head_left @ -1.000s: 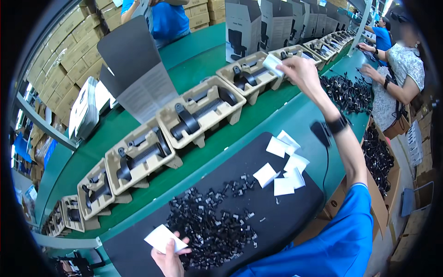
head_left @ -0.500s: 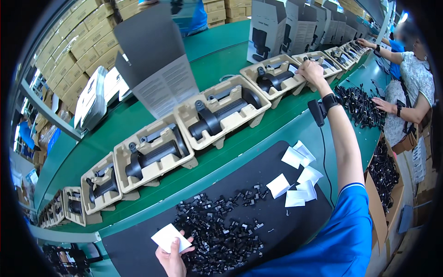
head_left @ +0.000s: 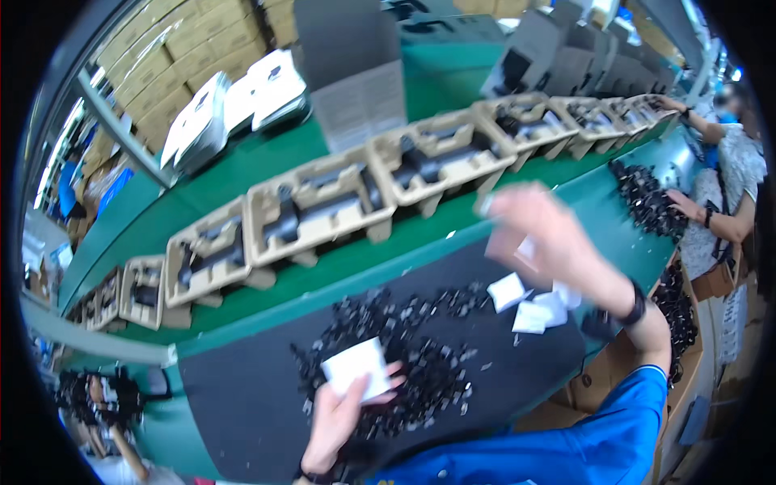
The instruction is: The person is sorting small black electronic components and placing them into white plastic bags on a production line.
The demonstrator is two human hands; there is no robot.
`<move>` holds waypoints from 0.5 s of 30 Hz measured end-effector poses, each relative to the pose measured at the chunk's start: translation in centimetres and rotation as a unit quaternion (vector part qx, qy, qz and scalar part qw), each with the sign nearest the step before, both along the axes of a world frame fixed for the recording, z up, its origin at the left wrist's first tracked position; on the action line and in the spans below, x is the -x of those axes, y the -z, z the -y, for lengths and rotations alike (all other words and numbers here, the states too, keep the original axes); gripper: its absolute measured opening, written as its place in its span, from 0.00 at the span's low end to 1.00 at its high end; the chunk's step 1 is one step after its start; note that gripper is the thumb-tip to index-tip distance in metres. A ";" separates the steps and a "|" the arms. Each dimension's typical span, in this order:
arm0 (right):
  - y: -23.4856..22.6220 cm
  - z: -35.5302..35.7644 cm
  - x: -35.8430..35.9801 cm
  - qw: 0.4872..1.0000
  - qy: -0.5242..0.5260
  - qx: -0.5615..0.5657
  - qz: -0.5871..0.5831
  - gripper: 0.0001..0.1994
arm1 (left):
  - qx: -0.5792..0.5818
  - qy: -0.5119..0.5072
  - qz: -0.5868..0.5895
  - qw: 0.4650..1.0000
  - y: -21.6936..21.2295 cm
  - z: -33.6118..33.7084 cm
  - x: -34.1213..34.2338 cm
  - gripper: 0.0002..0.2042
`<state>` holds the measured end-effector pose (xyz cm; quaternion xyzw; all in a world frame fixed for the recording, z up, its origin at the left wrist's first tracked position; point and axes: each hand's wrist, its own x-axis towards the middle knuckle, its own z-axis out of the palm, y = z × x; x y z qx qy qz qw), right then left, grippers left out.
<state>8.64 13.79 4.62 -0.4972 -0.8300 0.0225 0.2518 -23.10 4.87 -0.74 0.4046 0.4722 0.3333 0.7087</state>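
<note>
A white square paper [head_left: 354, 368] is held in my left hand [head_left: 335, 416], its thumb across the front and fingers behind. That hand is over the near-left side of a pile of small black parts [head_left: 412, 356], on a black mat [head_left: 234, 404]. My right hand [head_left: 537, 230] is over the mat's far right edge, smeared by motion; whether it holds anything is unclear. More white square papers [head_left: 529, 317] lie on the mat below it. Beyond runs a row of brown moulded trays [head_left: 319, 230] holding black cylindrical parts.
The trays stand along a green conveyor [head_left: 356, 279]. Grey boxes [head_left: 356, 89] stand open behind them, with white stacks [head_left: 198, 121] at far left. A co-worker's hand [head_left: 685, 204] is by black cables [head_left: 647, 202] at right. An open carton [head_left: 602, 376] lies below my right arm.
My right hand has come back from a tray toward the white papers. My left hand keeps the white paper and appears farther right and slightly higher. The view has shifted.
</note>
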 end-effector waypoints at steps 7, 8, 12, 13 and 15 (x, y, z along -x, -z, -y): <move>2.9 6.5 9.2 0.975 -0.211 0.021 -0.068 0.22 | -0.023 0.085 0.058 0.994 -0.4 1.9 -2.9 0.19; 2.9 6.9 9.6 0.967 -0.233 0.023 -0.097 0.21 | -0.025 0.075 0.059 0.995 -0.7 2.4 -2.5 0.18; 2.5 9.1 12.0 0.984 -0.142 -0.103 -0.005 0.19 | -0.075 0.017 0.054 0.996 -0.9 3.8 -1.8 0.15; 2.9 9.7 12.6 0.979 -0.130 -0.155 0.008 0.17 | -0.108 0.004 -0.008 0.994 -0.1 4.3 -0.8 0.15; 3.0 10.7 13.1 0.959 -0.126 -0.250 0.037 0.14 | -0.153 -0.038 -0.058 0.986 0.7 5.5 0.4 0.14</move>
